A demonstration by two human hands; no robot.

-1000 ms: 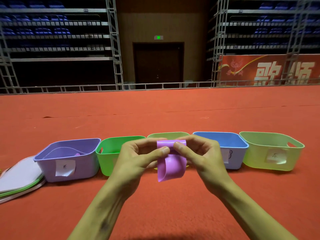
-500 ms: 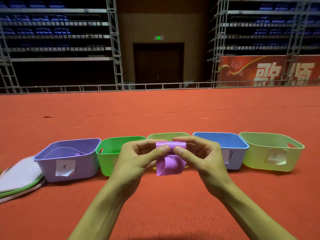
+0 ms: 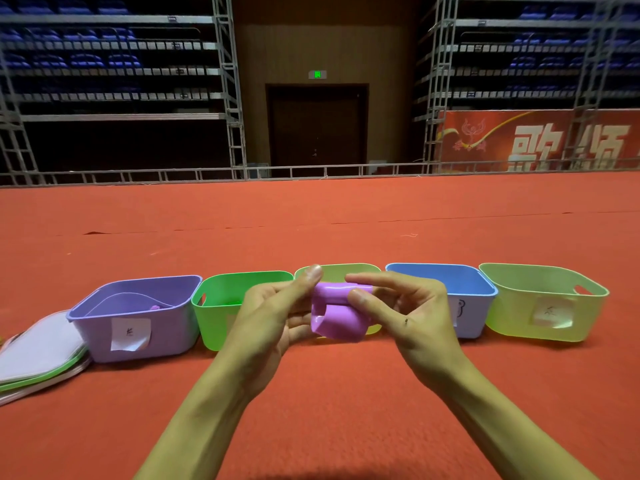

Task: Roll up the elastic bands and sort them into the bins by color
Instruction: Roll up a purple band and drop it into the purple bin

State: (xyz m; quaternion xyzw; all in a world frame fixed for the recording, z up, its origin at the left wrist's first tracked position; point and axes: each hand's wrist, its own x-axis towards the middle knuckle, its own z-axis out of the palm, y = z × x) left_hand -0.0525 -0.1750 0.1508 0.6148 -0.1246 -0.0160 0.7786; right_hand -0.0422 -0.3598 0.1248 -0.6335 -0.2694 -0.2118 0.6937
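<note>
The right hand point(image 3: 412, 313) pinches a purple band point(image 3: 337, 313) between its thumb, pressed on the front of the roll, and its forefinger, laid along the top. The left hand point(image 3: 273, 317) meets the band from the other side: its fingers curl in against the left end, while its thumb stands up just above the roll. The band is partly rolled, with a tight cylinder on top and a loose loop hanging below. It is held in the air above the red carpet point(image 3: 311, 393), in front of the middle of a row of 5 bins.

From left to right the row runs: purple bin point(image 3: 104, 327), green bin point(image 3: 214, 327), a pale green bin point(image 3: 360, 270) mostly hidden behind the hands, blue bin point(image 3: 471, 317), and yellow-green bin point(image 3: 512, 317). The bins stand side by side, touching or nearly so. The purple bin holds a small purple roll point(image 3: 154, 307) and carries a paper label point(image 3: 131, 333). Left of it lies a stack of flat bands point(image 3: 38, 355) on the carpet.
</note>
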